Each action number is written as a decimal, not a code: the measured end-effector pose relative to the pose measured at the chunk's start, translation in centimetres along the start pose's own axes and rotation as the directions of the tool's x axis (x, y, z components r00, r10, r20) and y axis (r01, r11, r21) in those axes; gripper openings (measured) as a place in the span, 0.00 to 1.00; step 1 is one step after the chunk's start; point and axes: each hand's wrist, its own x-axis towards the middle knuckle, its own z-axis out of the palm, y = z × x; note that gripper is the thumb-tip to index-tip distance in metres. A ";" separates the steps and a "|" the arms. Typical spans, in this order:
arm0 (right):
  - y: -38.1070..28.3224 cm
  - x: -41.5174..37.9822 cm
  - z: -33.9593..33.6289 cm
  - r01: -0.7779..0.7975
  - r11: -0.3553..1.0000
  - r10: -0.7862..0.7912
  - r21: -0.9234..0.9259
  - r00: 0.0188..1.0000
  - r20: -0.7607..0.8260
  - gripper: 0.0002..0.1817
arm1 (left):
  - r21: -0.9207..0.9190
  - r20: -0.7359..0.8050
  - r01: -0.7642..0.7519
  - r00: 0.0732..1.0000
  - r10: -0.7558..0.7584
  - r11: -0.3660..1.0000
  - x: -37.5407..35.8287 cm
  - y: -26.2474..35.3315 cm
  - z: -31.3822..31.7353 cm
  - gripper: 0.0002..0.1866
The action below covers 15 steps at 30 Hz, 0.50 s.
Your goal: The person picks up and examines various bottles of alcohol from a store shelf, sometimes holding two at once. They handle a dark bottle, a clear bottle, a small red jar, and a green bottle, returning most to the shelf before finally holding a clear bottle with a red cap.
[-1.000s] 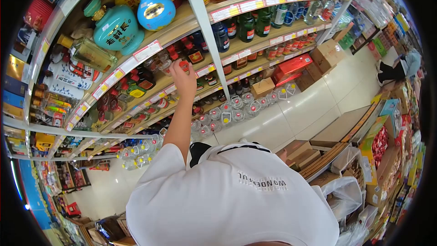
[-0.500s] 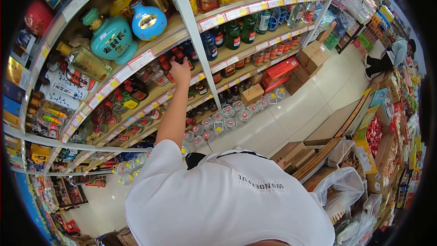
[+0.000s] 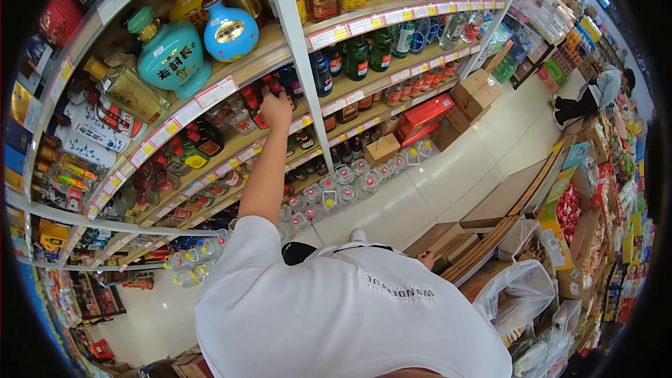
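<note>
Shop shelves (image 3: 274,45) stand stocked. The left hand (image 3: 276,110) has reached farther in, apparently putting a red-capped bottle (image 3: 271,85) within grasp; grip unclear.

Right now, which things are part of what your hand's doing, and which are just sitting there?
Part of it: left hand, red-topped bottles by its fingers.

Just sitting there: turquoise bottle, round blue bottle, red box, clear jugs.

The turquoise bottle (image 3: 173,66) looks smooth and glossy, the shirt (image 3: 329,315) matt cloth.
</note>
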 end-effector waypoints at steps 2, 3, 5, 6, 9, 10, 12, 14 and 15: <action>0.8 0.4 0.5 0.014 1.000 -0.015 -0.022 1.000 -0.026 0.23 | 0.075 -0.023 -0.051 0.998 0.053 0.996 0.2 -0.5 0.4 0.19; 0.9 0.4 0.5 0.013 1.000 -0.013 -0.017 1.000 -0.023 0.23 | 0.145 -0.046 -0.095 0.994 0.102 0.985 0.3 -1.0 0.4 0.19; 0.9 0.4 0.7 0.012 1.000 -0.012 -0.007 1.000 -0.013 0.23 | 0.234 -0.057 -0.158 0.983 0.176 0.959 0.5 -1.8 0.7 0.18; 0.8 0.5 0.7 0.010 1.000 -0.010 -0.011 1.000 0.001 0.23 | 0.253 -0.047 -0.179 0.979 0.197 0.951 -0.1 -1.0 0.2 0.18; -0.1 0.9 0.4 0.021 0.999 -0.020 -0.030 0.999 0.030 0.23 | 0.267 -0.017 -0.254 0.963 0.269 0.929 -0.6 -1.4 -0.1 0.19; -0.5 0.9 0.3 0.031 0.999 -0.030 -0.040 0.999 0.027 0.23 | 0.264 -0.007 -0.281 0.956 0.293 0.923 -0.6 -1.8 -0.1 0.19; -1.2 1.3 0.5 0.059 0.996 -0.057 -0.068 0.998 0.032 0.23 | 0.313 -0.010 -0.336 0.934 0.357 0.888 -1.0 -2.0 -0.1 0.20; -1.8 1.6 1.0 0.090 0.991 -0.086 -0.100 0.995 0.049 0.23 | 0.337 -0.011 -0.368 0.919 0.394 0.866 -1.6 -1.5 -0.4 0.20; -2.4 2.1 1.4 0.094 0.991 -0.088 -0.095 0.994 0.067 0.23 | 0.336 -0.011 -0.379 0.914 0.406 0.862 -1.6 -1.2 -0.4 0.20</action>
